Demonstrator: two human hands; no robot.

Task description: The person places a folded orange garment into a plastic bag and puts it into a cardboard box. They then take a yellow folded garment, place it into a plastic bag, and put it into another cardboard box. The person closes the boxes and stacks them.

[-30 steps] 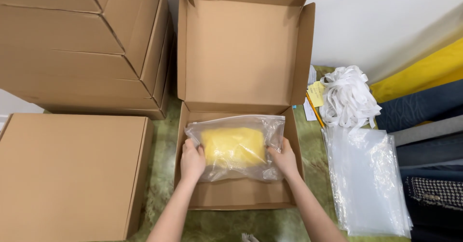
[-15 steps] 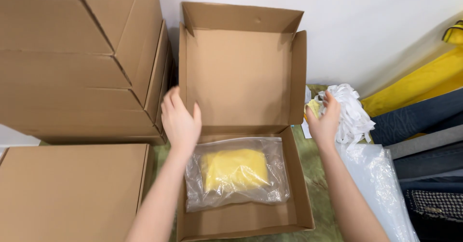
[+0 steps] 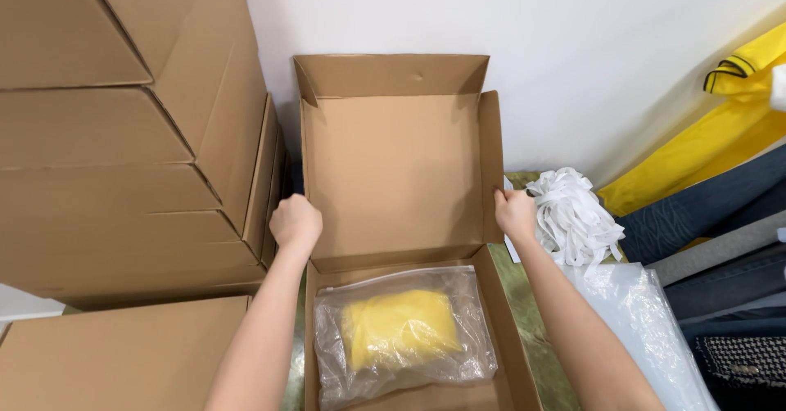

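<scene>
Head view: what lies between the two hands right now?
The upright lid of the open box: left hand grips its left edge, right hand its right side flap. The head view shows only bare brown cardboard between them.

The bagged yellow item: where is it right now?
In the head view, the bagged yellow item lies flat in the base of the open cardboard box, low centre, between the person's forearms and below the raised lid.

both hands [image 3: 405, 221] grip box lid [image 3: 397, 165] sides, bag [image 3: 403, 333] inside.
</scene>
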